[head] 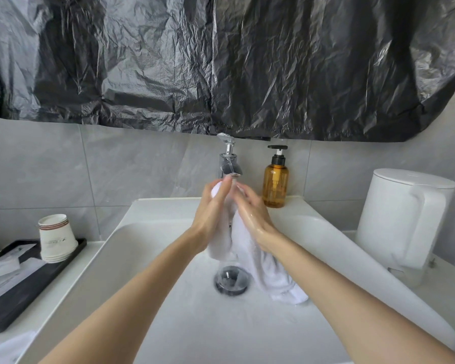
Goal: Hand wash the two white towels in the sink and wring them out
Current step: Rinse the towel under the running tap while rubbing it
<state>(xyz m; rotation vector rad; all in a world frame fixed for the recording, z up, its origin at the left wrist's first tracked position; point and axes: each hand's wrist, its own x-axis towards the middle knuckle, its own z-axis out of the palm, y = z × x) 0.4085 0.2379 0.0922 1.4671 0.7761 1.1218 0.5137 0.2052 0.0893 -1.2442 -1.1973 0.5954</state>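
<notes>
A wet white towel (247, 245) hangs between my palms over the white sink (147, 271), just under the chrome faucet (229, 166). My left hand (213, 208) presses the towel from the left with fingers nearly straight, its top bunched at my fingertips. My right hand (252, 211), wet and shiny, presses it from the right. The towel's lower end trails down to the basin floor right of the drain (231, 281). Another white cloth (8, 348) lies at the counter's near left corner; I cannot tell if it is the second towel.
An amber pump bottle (275, 183) stands right of the faucet. A white kettle (402, 219) sits on the right counter. At left a black tray (24, 290) holds stacked paper cups (56, 239) and packets. Black plastic sheeting (221, 61) covers the wall above.
</notes>
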